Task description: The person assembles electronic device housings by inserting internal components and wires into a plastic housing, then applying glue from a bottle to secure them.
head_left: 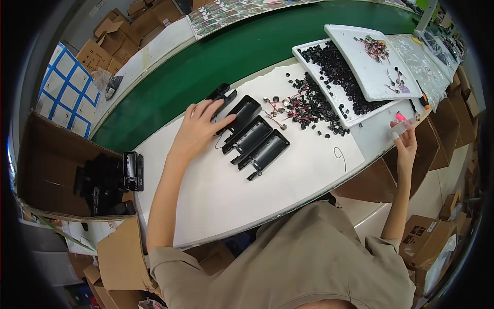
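Observation:
My left hand (198, 126) is at the far end of a slanted row of black plastic housings. Its fingers are curled over the farthest housing (224, 99), which they partly hide, and its thumb reaches to the neighbouring housing (246, 110). Two more hollow housings, a middle one (250, 135) and a near one (267, 153), lie open side up beside it. Out at the table's right edge, my right hand (406, 144) pinches a small pale translucent piece (401, 126), its kind unclear. A bright pink object (400, 117) is just beyond those fingertips.
Small black parts (314, 103) and red-wired components (280, 107) lie loose beyond the housings. A white foam tray (339, 116) of black parts sits under another tray (378, 90). A cardboard box (49, 149) of black housings stands left. A green belt (170, 98) runs behind.

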The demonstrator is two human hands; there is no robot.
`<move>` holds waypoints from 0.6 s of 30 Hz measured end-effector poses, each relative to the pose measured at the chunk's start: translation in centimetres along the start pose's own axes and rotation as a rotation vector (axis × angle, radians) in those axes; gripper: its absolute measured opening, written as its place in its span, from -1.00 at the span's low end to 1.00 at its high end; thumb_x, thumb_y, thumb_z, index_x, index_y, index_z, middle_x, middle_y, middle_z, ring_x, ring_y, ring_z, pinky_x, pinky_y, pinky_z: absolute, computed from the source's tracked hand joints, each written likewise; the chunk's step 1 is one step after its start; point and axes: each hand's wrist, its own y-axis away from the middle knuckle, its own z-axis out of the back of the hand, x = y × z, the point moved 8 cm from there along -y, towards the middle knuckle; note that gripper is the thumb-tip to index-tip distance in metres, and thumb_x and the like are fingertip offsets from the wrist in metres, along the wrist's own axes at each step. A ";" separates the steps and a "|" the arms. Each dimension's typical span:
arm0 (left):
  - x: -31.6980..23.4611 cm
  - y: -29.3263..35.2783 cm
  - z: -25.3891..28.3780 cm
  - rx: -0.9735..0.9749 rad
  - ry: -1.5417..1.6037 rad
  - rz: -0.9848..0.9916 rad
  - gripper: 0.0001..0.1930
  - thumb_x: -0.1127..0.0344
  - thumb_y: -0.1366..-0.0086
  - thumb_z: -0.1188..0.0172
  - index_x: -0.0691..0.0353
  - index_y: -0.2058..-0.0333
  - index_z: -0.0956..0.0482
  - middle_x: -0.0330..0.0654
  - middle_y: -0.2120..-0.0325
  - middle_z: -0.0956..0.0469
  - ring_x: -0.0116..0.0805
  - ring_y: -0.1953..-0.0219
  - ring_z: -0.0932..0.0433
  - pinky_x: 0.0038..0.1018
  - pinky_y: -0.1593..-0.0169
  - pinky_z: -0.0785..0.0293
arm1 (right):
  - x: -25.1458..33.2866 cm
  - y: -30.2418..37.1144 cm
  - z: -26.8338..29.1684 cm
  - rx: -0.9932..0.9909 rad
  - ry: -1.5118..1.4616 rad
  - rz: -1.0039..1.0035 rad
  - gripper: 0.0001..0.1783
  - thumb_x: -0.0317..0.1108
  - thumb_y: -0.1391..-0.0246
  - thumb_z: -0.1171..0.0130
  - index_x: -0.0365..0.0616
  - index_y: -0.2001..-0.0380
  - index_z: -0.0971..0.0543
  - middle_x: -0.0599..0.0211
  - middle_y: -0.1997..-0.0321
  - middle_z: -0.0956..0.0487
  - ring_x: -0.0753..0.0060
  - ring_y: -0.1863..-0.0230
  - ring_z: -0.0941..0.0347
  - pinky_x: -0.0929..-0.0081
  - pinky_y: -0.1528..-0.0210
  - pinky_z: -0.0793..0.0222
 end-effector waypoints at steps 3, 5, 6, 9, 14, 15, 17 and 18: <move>-1.2 -0.8 -0.1 0.015 -0.098 -0.174 -0.55 0.47 0.15 -0.18 -0.04 0.18 -0.56 -0.17 0.01 -0.35 -0.20 -0.06 -0.28 -0.26 -0.11 -0.19 | -0.5 0.2 -1.1 0.041 0.054 0.020 -0.55 -0.55 0.01 -0.10 -0.29 0.00 -0.30 0.15 0.03 -0.48 0.43 0.00 -0.40 0.57 0.00 -0.28; -1.1 -1.2 -0.2 0.034 -0.111 -0.223 -0.70 0.43 0.12 -0.16 0.03 0.32 -0.58 -0.18 0.05 -0.39 -0.22 -0.04 -0.30 -0.27 -0.09 -0.21 | -0.9 0.4 -1.4 0.031 0.101 0.057 -0.59 -0.56 0.01 -0.10 -0.28 0.04 -0.32 0.15 0.04 -0.49 0.43 0.00 -0.40 0.57 0.00 -0.28; -1.0 -1.2 0.2 -0.026 -0.093 -0.237 -0.78 0.41 0.13 -0.16 0.08 0.39 -0.56 -0.18 0.08 -0.41 -0.22 -0.03 -0.32 -0.27 -0.08 -0.23 | -0.6 0.6 -1.5 0.021 0.135 0.054 -0.62 -0.55 0.02 -0.11 -0.27 0.08 -0.33 0.18 0.05 -0.50 0.46 0.01 -0.40 0.57 -0.01 -0.26; -1.0 -0.6 1.9 -0.120 -0.064 -0.249 -0.80 0.44 0.16 -0.17 0.12 0.44 -0.54 -0.18 0.10 -0.42 -0.20 -0.01 -0.34 -0.25 -0.07 -0.25 | -0.3 0.7 -1.9 0.001 0.194 0.069 -0.65 -0.54 0.03 -0.12 -0.28 0.13 -0.36 0.22 0.07 -0.52 0.49 0.02 -0.39 0.57 -0.01 -0.25; -1.1 -0.4 4.9 -0.190 -0.053 -0.148 -0.78 0.58 0.16 -0.11 0.24 0.43 -0.47 -0.12 0.16 -0.44 -0.15 -0.03 -0.36 -0.15 -0.12 -0.21 | 1.5 1.1 -2.5 -0.076 0.390 0.124 -0.64 -0.49 0.07 -0.17 -0.26 0.15 -0.37 0.22 0.16 -0.59 0.54 0.13 -0.45 0.60 0.03 -0.25; -1.3 -0.5 5.3 -0.162 -0.052 -0.095 -0.76 0.62 0.17 -0.08 0.26 0.43 -0.44 -0.10 0.17 -0.44 -0.13 -0.05 -0.35 -0.12 -0.14 -0.20 | 2.0 1.3 -2.6 -0.104 0.461 0.167 -0.61 -0.47 0.08 -0.19 -0.26 0.14 -0.37 0.20 0.17 -0.59 0.52 0.15 -0.46 0.59 0.03 -0.26; -2.5 -0.4 6.0 -0.156 0.002 -0.058 -0.72 0.66 0.19 -0.02 0.31 0.40 -0.37 -0.06 0.22 -0.45 -0.10 -0.06 -0.35 0.00 -0.20 -0.07 | 2.1 1.6 -2.8 -0.132 0.533 0.209 -0.59 -0.46 0.09 -0.20 -0.25 0.13 -0.36 0.19 0.19 -0.60 0.50 0.17 -0.47 0.58 0.02 -0.26; -2.8 -0.2 6.1 -0.132 0.025 -0.008 -0.72 0.66 0.19 -0.02 0.32 0.39 -0.36 -0.04 0.26 -0.46 -0.09 -0.05 -0.37 0.04 -0.22 0.01 | 1.8 1.7 -2.7 -0.165 0.534 0.210 -0.55 -0.45 0.10 -0.21 -0.24 0.10 -0.34 0.18 0.20 -0.60 0.45 0.17 -0.48 0.55 0.02 -0.27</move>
